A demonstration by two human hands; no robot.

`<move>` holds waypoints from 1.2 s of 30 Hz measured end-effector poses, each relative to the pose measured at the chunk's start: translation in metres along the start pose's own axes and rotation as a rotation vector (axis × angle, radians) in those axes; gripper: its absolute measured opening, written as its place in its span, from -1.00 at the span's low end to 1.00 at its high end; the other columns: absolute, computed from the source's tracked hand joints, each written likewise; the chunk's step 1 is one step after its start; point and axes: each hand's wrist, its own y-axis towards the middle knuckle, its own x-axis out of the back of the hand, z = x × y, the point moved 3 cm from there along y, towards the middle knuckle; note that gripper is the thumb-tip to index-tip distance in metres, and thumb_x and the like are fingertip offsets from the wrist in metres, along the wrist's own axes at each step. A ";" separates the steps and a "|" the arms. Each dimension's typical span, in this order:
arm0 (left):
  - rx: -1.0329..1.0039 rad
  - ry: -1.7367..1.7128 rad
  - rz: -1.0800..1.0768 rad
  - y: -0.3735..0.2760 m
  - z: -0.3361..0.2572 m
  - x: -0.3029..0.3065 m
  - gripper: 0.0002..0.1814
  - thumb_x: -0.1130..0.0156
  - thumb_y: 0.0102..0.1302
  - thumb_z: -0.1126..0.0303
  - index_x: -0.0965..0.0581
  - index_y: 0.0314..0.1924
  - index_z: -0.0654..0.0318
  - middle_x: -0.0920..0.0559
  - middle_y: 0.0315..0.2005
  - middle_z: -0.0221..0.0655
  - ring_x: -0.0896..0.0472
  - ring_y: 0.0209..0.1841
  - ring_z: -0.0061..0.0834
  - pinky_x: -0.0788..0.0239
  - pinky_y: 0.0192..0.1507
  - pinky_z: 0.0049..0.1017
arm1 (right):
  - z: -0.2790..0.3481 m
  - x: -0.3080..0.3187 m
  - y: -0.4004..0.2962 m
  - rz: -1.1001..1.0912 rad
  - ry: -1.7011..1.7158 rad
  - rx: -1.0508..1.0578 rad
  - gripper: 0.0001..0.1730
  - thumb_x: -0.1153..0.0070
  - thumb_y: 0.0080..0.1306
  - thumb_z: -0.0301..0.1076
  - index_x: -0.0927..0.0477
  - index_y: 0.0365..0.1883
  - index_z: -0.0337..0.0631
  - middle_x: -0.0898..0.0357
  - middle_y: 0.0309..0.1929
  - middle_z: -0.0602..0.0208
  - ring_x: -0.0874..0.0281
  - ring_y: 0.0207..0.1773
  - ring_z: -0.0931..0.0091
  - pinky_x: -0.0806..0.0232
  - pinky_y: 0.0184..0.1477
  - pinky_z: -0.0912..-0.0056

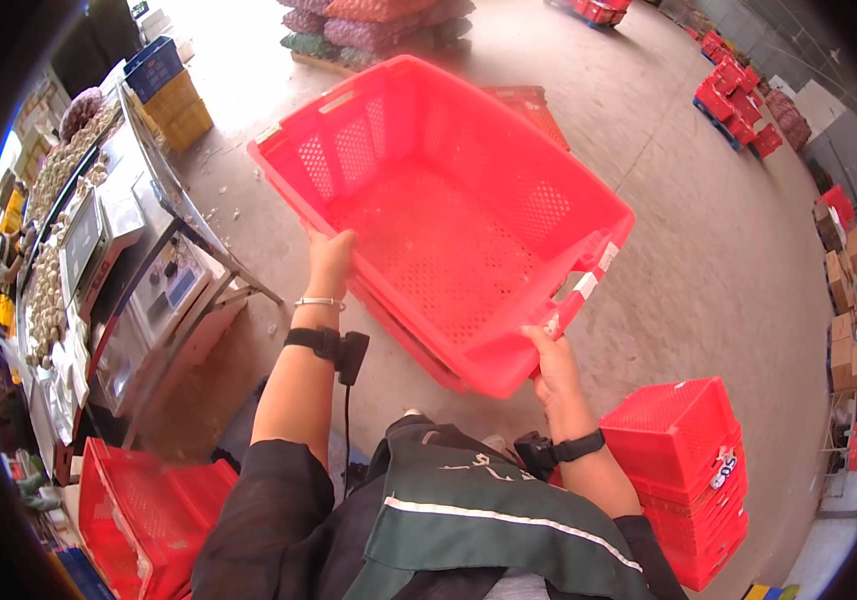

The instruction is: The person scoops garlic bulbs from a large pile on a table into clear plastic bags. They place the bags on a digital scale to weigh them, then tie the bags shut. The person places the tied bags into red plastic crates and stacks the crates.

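A large red perforated plastic crate (443,247) is held up before me, its open top tilted towards the camera, with nothing inside. My left hand (331,259) grips the near long side of its rim, the thumb over the edge. At the near right corner, beside white tape on the rim, my right hand (551,358) holds the crate. The fingers of both hands are partly hidden beneath it. Another red crate edge shows just under the held one; whether it is nested there, I cannot tell.
On my left stands a metal table (158,225) with garlic bulbs (46,292) and a scale (83,244). Stacked red crates (680,465) are close on my right, further red crates (151,510) lower left. Another crate (530,109) lies beyond. Filled mesh sacks (376,30) stand ahead.
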 end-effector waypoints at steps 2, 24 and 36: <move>0.000 0.029 0.002 -0.006 0.002 -0.005 -0.36 -0.01 0.01 0.56 -0.19 0.18 0.21 -0.48 -0.23 -0.28 -0.57 -0.37 -0.42 -0.58 -0.43 -0.31 | 0.004 0.002 -0.003 -0.009 0.003 -0.009 -0.55 -0.14 0.21 -0.44 -0.39 0.07 -0.32 -0.52 -0.07 0.26 -0.53 -0.03 0.42 -0.41 0.00 0.30; -0.056 -0.093 0.117 -0.017 -0.004 -0.007 -0.50 -0.04 0.02 0.56 -0.30 0.05 0.25 -0.48 -0.35 -0.37 -0.54 -0.48 -0.53 -0.57 -0.53 -0.45 | -0.001 0.005 -0.009 -0.024 0.006 0.036 -0.63 -0.13 0.22 -0.43 -0.43 0.00 -0.32 -0.53 -0.10 0.28 -0.51 -0.04 0.48 -0.35 0.05 0.37; -0.112 -0.054 0.114 0.001 0.016 -0.003 -0.40 -0.05 0.04 0.55 -0.21 0.16 0.27 -0.50 -0.23 -0.32 -0.60 -0.39 -0.50 -0.59 -0.48 -0.46 | -0.005 0.007 -0.003 -0.043 -0.075 0.079 -0.59 -0.09 0.23 -0.40 -0.42 0.04 -0.35 -0.55 -0.09 0.25 -0.54 -0.03 0.44 -0.39 0.05 0.36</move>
